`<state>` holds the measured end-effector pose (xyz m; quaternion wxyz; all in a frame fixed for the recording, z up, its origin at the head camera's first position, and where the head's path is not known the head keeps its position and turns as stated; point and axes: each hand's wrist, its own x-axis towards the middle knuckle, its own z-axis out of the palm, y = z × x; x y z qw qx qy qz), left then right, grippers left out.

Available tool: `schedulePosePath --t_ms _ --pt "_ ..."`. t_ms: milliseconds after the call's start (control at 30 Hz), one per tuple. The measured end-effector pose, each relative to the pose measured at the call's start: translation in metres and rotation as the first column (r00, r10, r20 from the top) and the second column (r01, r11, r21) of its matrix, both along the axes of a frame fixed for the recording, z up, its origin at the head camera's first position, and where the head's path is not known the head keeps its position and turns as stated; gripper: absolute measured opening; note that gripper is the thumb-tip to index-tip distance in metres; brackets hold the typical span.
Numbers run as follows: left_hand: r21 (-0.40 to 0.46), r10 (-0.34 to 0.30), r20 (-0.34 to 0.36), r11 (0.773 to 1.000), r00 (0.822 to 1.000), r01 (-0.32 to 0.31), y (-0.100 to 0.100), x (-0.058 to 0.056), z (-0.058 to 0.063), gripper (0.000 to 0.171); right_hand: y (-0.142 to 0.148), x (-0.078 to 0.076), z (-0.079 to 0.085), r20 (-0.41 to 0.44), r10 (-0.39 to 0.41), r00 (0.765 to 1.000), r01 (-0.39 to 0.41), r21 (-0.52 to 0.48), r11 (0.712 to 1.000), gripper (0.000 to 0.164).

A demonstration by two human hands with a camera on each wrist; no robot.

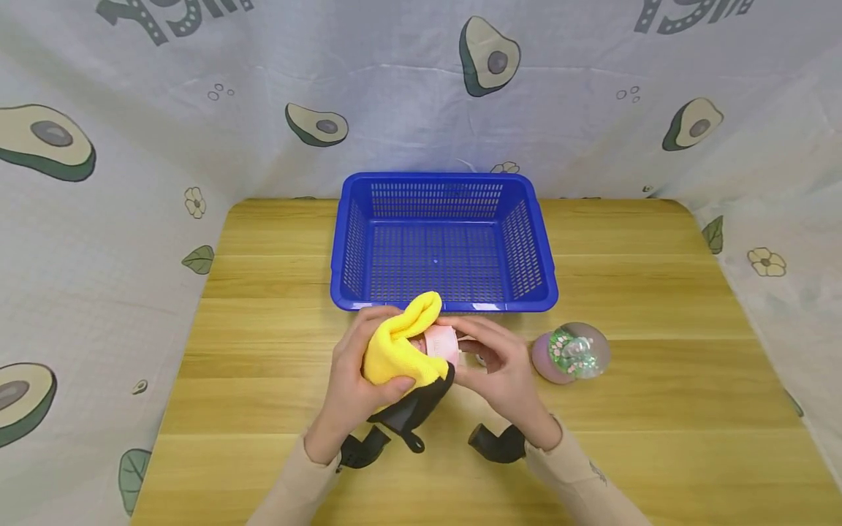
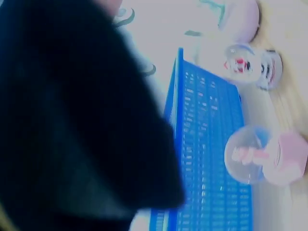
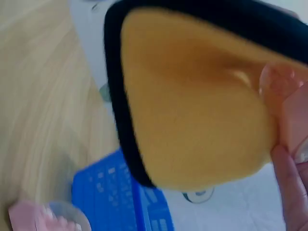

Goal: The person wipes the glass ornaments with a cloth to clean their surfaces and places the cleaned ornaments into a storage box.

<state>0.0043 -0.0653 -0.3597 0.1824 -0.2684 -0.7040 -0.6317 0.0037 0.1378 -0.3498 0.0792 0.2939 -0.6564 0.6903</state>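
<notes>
In the head view my left hand (image 1: pixel 365 372) grips a yellow cloth (image 1: pixel 397 358) with a dark trim and a hanging loop. The cloth wraps round the globe end of a small snow globe, whose pink base (image 1: pixel 441 342) shows at its opening. My right hand (image 1: pixel 496 365) holds that base between thumb and fingers. The right wrist view shows the clear globe (image 3: pixel 279 79) against the yellow side of the cloth, with a fingertip at the pink base. In the left wrist view the cloth's dark side (image 2: pixel 91 120) covers much of the picture.
A blue plastic basket (image 1: pixel 338 285) stands beyond my hands. Right of them is a purple-based snow globe (image 1: pixel 555 358). The left wrist view also shows a pink-based globe (image 2: pixel 288 159) and a white-based one (image 2: pixel 271 70). Black curved pieces (image 1: pixel 496 444) sit by both wrists.
</notes>
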Motion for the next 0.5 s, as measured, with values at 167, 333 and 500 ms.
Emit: schedulePosePath --t_ms 167,333,500 --pt "-0.047 -0.054 -0.155 0.998 0.987 0.047 -0.003 -0.003 0.000 0.051 0.004 0.000 0.000 0.249 0.105 0.963 -0.078 -0.113 0.990 0.037" --pt "-0.217 -0.118 -0.372 0.975 0.921 0.037 -0.006 -0.008 0.003 0.043 0.006 -0.006 0.002 0.531 0.228 0.816 -0.162 -0.169 0.972 0.020" --pt "-0.264 -0.117 -0.478 0.964 0.870 -0.016 -0.004 -0.010 0.002 0.037 0.005 -0.009 0.001 0.648 0.300 0.701 -0.220 -0.203 0.954 0.023"
